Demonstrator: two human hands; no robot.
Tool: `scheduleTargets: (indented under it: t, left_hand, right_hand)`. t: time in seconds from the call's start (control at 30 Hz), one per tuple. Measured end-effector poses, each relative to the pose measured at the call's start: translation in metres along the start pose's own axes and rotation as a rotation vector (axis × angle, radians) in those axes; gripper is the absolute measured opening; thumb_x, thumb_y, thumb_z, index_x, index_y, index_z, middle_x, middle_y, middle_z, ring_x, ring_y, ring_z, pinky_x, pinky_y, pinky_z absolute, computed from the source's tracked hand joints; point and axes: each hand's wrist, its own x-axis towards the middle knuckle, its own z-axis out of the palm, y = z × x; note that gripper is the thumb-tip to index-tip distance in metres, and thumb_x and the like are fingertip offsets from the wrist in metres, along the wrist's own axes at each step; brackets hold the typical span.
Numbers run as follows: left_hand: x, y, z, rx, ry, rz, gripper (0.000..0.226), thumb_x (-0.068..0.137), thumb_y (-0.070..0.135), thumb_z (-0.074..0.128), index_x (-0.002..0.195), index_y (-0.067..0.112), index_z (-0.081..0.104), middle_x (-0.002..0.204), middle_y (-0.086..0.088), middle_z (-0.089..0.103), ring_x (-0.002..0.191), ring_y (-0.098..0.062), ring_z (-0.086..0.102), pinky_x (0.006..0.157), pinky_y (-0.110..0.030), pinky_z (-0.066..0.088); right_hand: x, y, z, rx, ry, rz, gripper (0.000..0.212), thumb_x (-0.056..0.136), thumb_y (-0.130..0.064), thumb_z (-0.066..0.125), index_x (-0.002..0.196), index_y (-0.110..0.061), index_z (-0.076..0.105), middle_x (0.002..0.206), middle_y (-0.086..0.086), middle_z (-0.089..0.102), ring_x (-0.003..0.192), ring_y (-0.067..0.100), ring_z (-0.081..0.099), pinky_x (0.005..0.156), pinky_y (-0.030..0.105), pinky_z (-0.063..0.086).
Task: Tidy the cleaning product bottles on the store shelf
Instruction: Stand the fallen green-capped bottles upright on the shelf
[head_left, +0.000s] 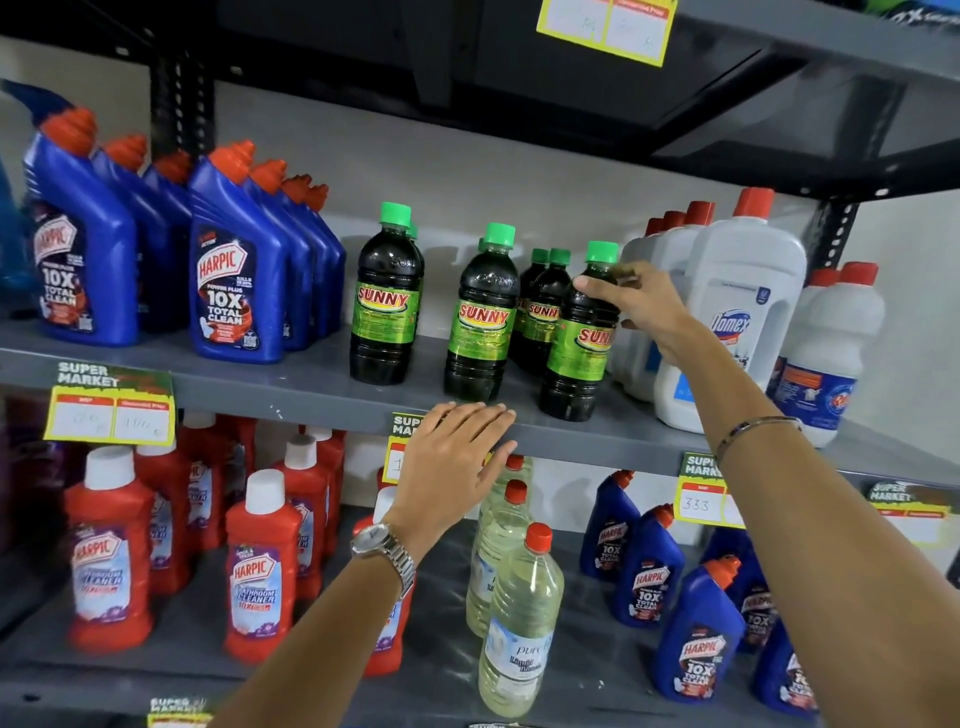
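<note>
On the grey shelf (311, 379), right hand (641, 306) grips a Sunny bottle (582, 338).

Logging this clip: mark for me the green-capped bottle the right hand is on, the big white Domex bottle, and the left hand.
Green-capped bottle (577, 358): head view, on its green label.
White Domex bottle (737, 270): head view, on its upper body.
Left hand (452, 457): head view, on the back of the hand.

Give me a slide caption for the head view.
Right hand grips a dark green-capped bottle on the middle shelf; left hand rests at its edge.
</note>
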Motion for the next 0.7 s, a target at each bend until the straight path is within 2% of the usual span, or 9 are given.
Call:
scheduleTargets:
  t: [0.07, 0.13, 0.2, 0.27, 0.4, 0.5, 0.57, 0.7]
  left_hand:
    - [0.000, 0.000, 0.000, -0.003, -0.004, -0.003, 0.031, 0.091, 0.035, 0.052, 0.112, 0.017, 0.067, 0.110, 0.004, 0.069, 0.101, -0.013, 0.064, 0.092, -0.031, 0.044]
    - [0.000, 0.000, 0.000, -0.006, -0.002, -0.004, 0.031, 0.091, 0.036, 0.052, 0.112, 0.017, 0.067, 0.110, 0.004, 0.069, 0.101, -0.013, 0.064, 0.092, -0.032, 0.045]
    - [0.000, 0.000, 0.000, -0.006, 0.006, -0.002, 0.031, 0.091, 0.035, 0.053, 0.111, 0.017, 0.068, 0.110, 0.003, 0.070, 0.101, -0.014, 0.064, 0.091, -0.032, 0.045]
    - [0.001, 0.000, 0.000, -0.007, 0.011, 0.001, 0.030, 0.091, 0.035, 0.053, 0.111, 0.017, 0.068, 0.110, 0.003, 0.070, 0.100, -0.014, 0.064, 0.091, -0.032, 0.046]
    - [0.001, 0.000, 0.000, -0.013, 0.006, -0.002, 0.031, 0.091, 0.035, 0.053, 0.111, 0.016, 0.068, 0.110, 0.003, 0.070, 0.101, -0.014, 0.064, 0.091, -0.032, 0.045]
    - [0.001, 0.001, -0.001, -0.023, 0.014, 0.002, 0.030, 0.091, 0.034, 0.054, 0.110, 0.016, 0.068, 0.109, 0.002, 0.070, 0.100, -0.014, 0.064, 0.091, -0.032, 0.045]
    - [0.001, 0.001, -0.001, -0.032, 0.025, 0.009, 0.029, 0.090, 0.032, 0.056, 0.110, 0.015, 0.068, 0.108, 0.002, 0.070, 0.099, -0.014, 0.064, 0.091, -0.031, 0.045]
    - [0.002, 0.001, -0.001, -0.032, 0.026, 0.010, 0.028, 0.090, 0.031, 0.057, 0.110, 0.015, 0.068, 0.108, 0.002, 0.070, 0.099, -0.014, 0.064, 0.090, -0.031, 0.045]
  right_hand:
    - [0.001, 0.000, 0.001, 0.012, 0.002, -0.016, 0.056, 0.079, -0.041, 0.068, 0.122, -0.012, 0.048, 0.106, 0.001, 0.056, 0.098, 0.015, 0.054, 0.078, 0.026, 0.041]
    - [0.000, -0.001, 0.003, 0.106, -0.026, 0.002, 0.039, 0.087, -0.032, 0.059, 0.119, -0.013, 0.049, 0.096, -0.003, 0.056, 0.094, 0.014, 0.054, 0.075, 0.025, 0.041]
    - [0.001, 0.001, 0.005, 0.176, -0.060, 0.034, 0.015, 0.089, -0.025, 0.053, 0.102, -0.017, 0.054, 0.088, -0.005, 0.056, 0.094, 0.017, 0.055, 0.078, 0.028, 0.045]
    - [0.002, 0.003, 0.004, 0.175, -0.086, 0.043, 0.004, 0.088, -0.025, 0.052, 0.091, -0.023, 0.054, 0.088, -0.004, 0.057, 0.097, 0.019, 0.054, 0.088, 0.037, 0.045]
    - [0.000, 0.004, -0.001, 0.138, -0.105, 0.022, 0.029, 0.086, -0.031, 0.060, 0.111, -0.018, 0.051, 0.102, -0.002, 0.057, 0.092, 0.009, 0.056, 0.076, 0.032, 0.050]
    - [-0.001, 0.007, -0.003, 0.142, -0.092, 0.006, 0.045, 0.082, -0.036, 0.066, 0.119, -0.016, 0.049, 0.106, -0.001, 0.058, 0.099, 0.014, 0.058, 0.085, 0.036, 0.051]
    - [-0.001, 0.010, -0.002, 0.151, -0.084, 0.006, 0.049, 0.081, -0.038, 0.066, 0.121, -0.017, 0.049, 0.111, 0.001, 0.059, 0.105, 0.017, 0.057, 0.087, 0.038, 0.050]
    - [-0.004, 0.010, 0.002, 0.202, -0.108, -0.005, 0.053, 0.083, -0.037, 0.064, 0.128, -0.015, 0.048, 0.110, -0.001, 0.059, 0.104, 0.016, 0.057, 0.072, 0.029, 0.048]
